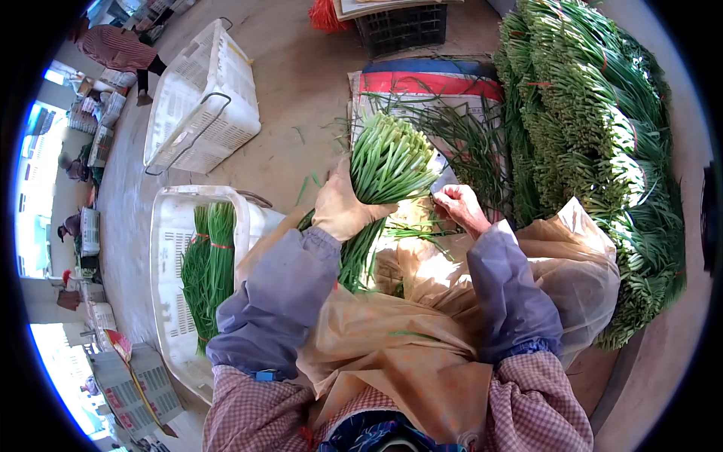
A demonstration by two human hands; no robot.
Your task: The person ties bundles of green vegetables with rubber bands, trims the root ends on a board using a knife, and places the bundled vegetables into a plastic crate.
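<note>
My left hand [345,205] is wrapped around a thick bunch of garlic chives [393,162]. The pale cut ends point up and away from me, and the leaves hang down toward my lap. Just right of the bunch, my right hand [461,207] is closed in a pinch. A pale, flat, shiny piece [443,172] shows by its fingertips, but its kind is unclear. Loose chive stalks lie over the tan apron sheet [399,331] on my lap.
On the right is a tall pile of chive bunches [576,128]. Loose leaves [467,135] lie on a printed sack [429,77] ahead. A white crate [164,248] at left holds tied bunches [218,256]; another white crate [237,113] stands beyond. A black crate [399,32] and a person [117,49] are farther off.
</note>
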